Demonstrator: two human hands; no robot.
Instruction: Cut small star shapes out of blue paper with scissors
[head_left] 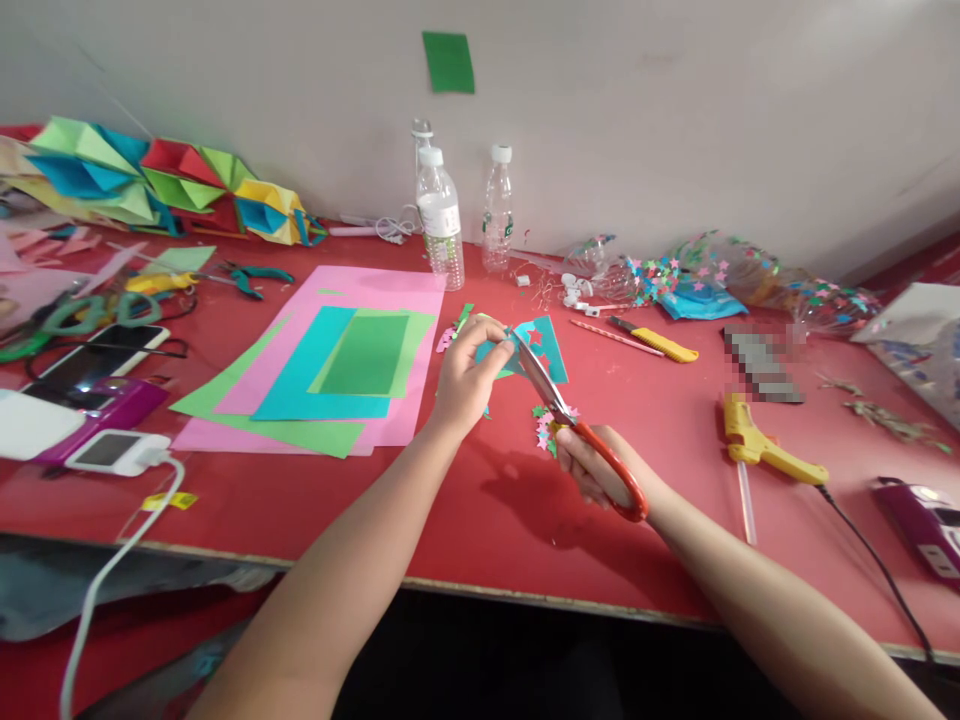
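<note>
My left hand [463, 385] pinches a small piece of blue paper [510, 331] between thumb and fingertips, mostly hidden by the fingers. My right hand [589, 470] is wrapped round the red handles of a pair of scissors [553, 398], whose blades point up and left to the pinched paper. Whether the blades touch it I cannot tell. Behind the blades, a blue sheet with star-shaped holes [553, 350] lies on the red table [480, 520]. Below the blades is a small heap of coloured paper stars [541, 430], partly covered by my right hand.
Pink, green and blue paper sheets [277, 405] are stacked at left, near phones and pliers [255, 275]. Plastic bottles [497, 215] stand against the wall. A yellow cutter [664, 344], a glue gun [772, 455] with its cord and star-decorated clear plastic [720, 265] lie at right.
</note>
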